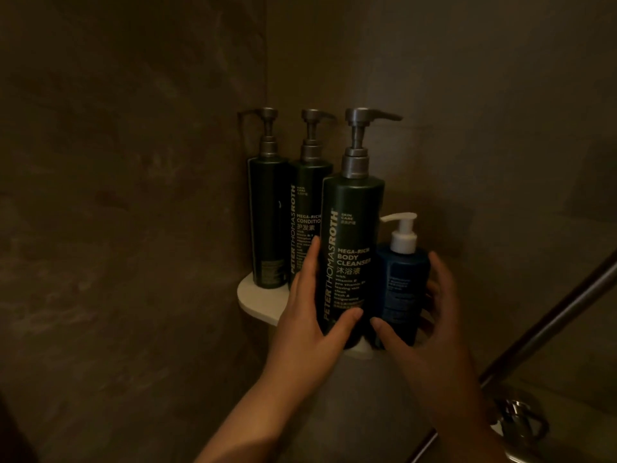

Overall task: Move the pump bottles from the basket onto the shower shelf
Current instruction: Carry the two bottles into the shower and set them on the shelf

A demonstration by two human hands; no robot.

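Nearest, the left hand (310, 309) gripped the tall dark bottle (350, 235), thumb on its front. The bottle read "PETER THOMAS ROTH" and "MEGA-RICH BODY CLEANSER". It stood at the front edge of the white corner shelf (253, 300). The right hand (430, 325) was curled round the small blue bottle (404, 282) with a white pump, just beside; its label was too blurred to read. Behind stood a "MEGA-RICH CONDITIONER" bottle (309, 202). Left of it was a third dark bottle (268, 222), close to the brown wall (133, 162).
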